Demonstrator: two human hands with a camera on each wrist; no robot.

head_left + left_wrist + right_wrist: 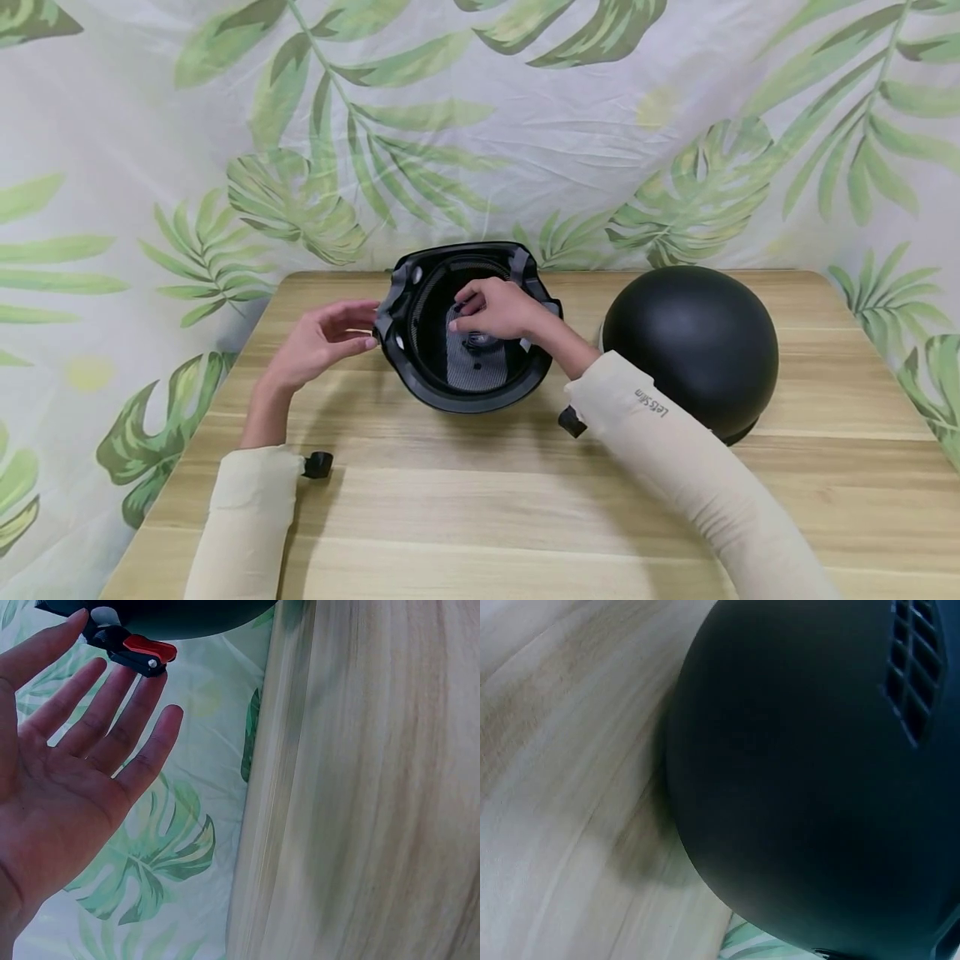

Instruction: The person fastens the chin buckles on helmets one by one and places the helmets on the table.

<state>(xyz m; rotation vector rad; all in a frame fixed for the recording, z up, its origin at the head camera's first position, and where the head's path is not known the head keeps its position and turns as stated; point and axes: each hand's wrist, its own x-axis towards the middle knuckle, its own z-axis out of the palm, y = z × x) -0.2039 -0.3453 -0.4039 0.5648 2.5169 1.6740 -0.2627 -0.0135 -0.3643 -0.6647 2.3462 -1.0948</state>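
Note:
A black helmet (472, 402) stands tilted at the back of the table, its hollow inside towards me. My left hand (318, 342) is at its left rim, fingers spread fairly straight. In the left wrist view the fingertips are at a red-and-black clip (150, 650) on the helmet's edge. My right hand (498, 310) hovers over the opening, thumb and forefinger apart with nothing visible between them. Below it lies a grey mesh lining (476, 377). The right wrist view shows a dark shell (780, 787) with a grid vent (915, 671); the right hand is out of that view.
A second black helmet (690, 342) sits dome up on the right, beside my right forearm. The wooden table (450, 517) ends at the back against a leaf-patterned cloth (570, 167). Small black cameras (318, 464) are fixed at both wrists.

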